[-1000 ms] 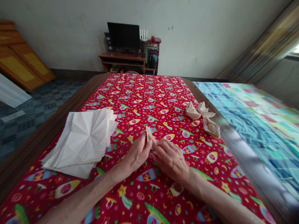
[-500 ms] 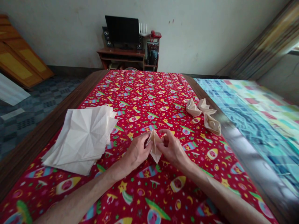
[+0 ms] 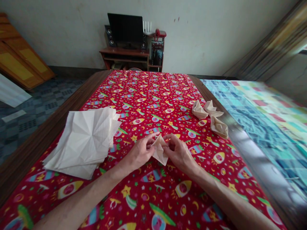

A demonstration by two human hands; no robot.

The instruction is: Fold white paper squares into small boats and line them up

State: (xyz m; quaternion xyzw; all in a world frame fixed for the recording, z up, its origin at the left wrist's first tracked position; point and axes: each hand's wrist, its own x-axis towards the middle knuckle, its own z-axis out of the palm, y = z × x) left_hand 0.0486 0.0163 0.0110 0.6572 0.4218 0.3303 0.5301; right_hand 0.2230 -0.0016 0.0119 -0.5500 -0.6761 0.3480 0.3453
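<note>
Between my two hands is a small cream folded paper piece (image 3: 160, 150), diamond-shaped with a pointed lower end. My left hand (image 3: 141, 149) pinches its left side, the index finger stretched toward the top point. On the other side my right hand (image 3: 178, 148) grips the right edge, its fingers curled and partly hidden. To the left lies a stack of creased cream paper sheets (image 3: 88, 137), the top one marked by folds that spread from its middle. Three finished-looking folded paper shapes (image 3: 199, 110) sit together at the right edge of the cloth.
A red patterned cloth (image 3: 148, 102) covers the dark wooden table (image 3: 79, 92). Right of it is a bed with a blue checked cover (image 3: 242, 118). Against the far wall stand a desk (image 3: 124, 54) and a monitor (image 3: 125, 30). A wooden cabinet (image 3: 24, 60) is at far left.
The folded paper has turned slightly, its lower point shifting right. My left index finger has stretched out along its top. My right hand has moved a little to the right.
</note>
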